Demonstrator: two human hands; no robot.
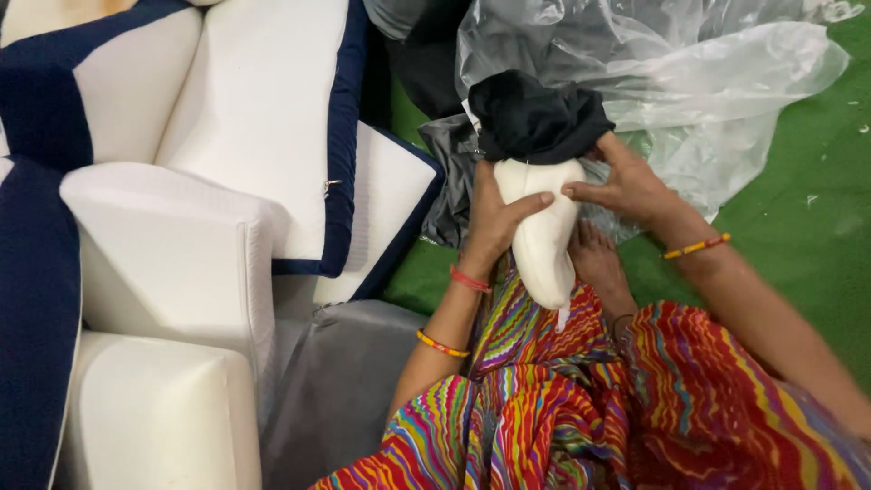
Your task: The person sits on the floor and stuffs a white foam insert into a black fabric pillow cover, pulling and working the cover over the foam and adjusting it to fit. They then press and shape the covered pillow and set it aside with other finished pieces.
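White foam cushions (172, 245) with navy covers (36, 299) fill the left side, stacked close together on the green floor (807, 227). A crumpled clear plastic sheet (689, 82) lies at the top right, just behind the hands. A grey cover (336, 381) lies beside the person's striped, many-coloured garment (581, 408). Between them, over the lap, a white foam piece (543, 240) stands upright, its top capped by black fabric (535, 113). The left hand (494, 222) is clamped around the foam's side, thumb across its front; the right hand (621, 186) grips the upper edge where the fabric meets the foam.
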